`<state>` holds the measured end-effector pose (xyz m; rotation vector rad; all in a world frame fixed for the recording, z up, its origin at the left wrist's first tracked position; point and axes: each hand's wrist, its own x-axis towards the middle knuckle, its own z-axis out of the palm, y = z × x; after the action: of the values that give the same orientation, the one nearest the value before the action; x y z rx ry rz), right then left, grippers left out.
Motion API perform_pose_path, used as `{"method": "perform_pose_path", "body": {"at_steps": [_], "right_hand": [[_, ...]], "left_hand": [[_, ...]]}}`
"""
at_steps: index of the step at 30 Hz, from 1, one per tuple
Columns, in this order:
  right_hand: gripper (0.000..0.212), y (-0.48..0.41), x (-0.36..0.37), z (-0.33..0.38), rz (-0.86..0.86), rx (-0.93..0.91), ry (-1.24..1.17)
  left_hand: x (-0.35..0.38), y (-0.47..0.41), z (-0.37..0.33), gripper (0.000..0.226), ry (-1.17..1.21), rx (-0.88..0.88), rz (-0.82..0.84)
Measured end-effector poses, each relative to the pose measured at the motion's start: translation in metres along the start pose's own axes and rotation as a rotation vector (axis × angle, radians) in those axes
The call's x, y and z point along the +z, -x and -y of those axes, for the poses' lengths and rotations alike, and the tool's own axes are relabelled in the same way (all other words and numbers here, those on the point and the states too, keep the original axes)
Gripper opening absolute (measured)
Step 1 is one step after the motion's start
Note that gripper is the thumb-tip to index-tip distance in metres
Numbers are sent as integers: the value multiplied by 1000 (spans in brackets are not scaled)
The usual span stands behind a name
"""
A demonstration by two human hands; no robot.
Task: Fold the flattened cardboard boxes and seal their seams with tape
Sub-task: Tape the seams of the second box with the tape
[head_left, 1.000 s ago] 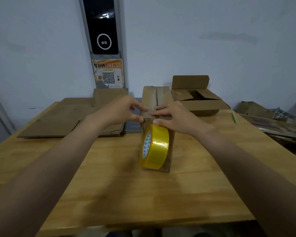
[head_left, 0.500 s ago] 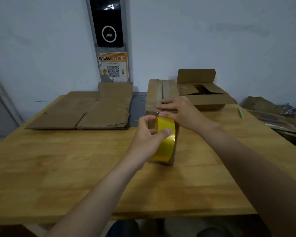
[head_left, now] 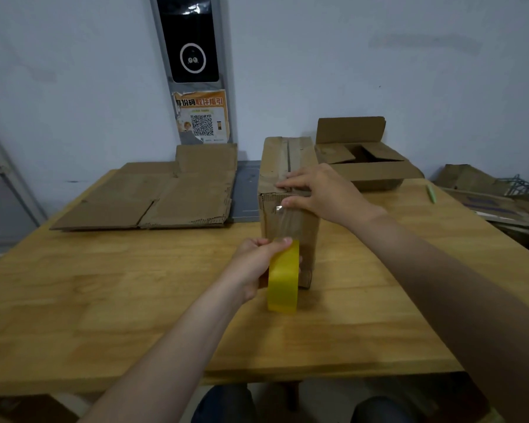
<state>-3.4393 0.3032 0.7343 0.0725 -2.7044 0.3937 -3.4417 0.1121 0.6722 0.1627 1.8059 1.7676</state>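
Evidently the right hand presses flat on the near top edge of the box, mid-surface, anchoring the strip, while the left hand grips the tape roll lower, stretching it taut.

- Tape roll: bright yellow.
- Boxes: plain brown.
- Bench: honey wood, planked grain.
- Wall: pale blue-grey.
- Poster: orange and white, black QR code.
- Pen: light green.
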Motion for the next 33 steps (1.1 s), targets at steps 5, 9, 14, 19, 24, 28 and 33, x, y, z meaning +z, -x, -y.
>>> {"method": "perform_pose_path", "body": {"at_steps": [5, 9, 14, 19, 24, 28, 33], "right_hand": [[72, 9, 3, 2, 18, -13, 149], [76, 11, 7, -1, -3, -32, 244], [55, 3, 7, -6, -157, 7, 325], [74, 7, 9, 0, -52, -36, 374], [80, 11, 8, 9, -15, -25, 384], [76, 10, -5, 18, 39, -25, 426], [69, 37, -33, 24, -21, 23, 422]], "left_hand": [[6, -7, 2, 44, -72, 18, -16], [7, -8, 1, 36, -46, 48, -6], [14, -10, -1, 46, -26, 46, 4], [14, -11, -3, 48, -13, 54, -40], [10, -13, -2, 48, -16, 63, -52], [12, -13, -3, 48, -25, 63, -56], [14, -12, -4, 48, -45, 55, -73]]}}
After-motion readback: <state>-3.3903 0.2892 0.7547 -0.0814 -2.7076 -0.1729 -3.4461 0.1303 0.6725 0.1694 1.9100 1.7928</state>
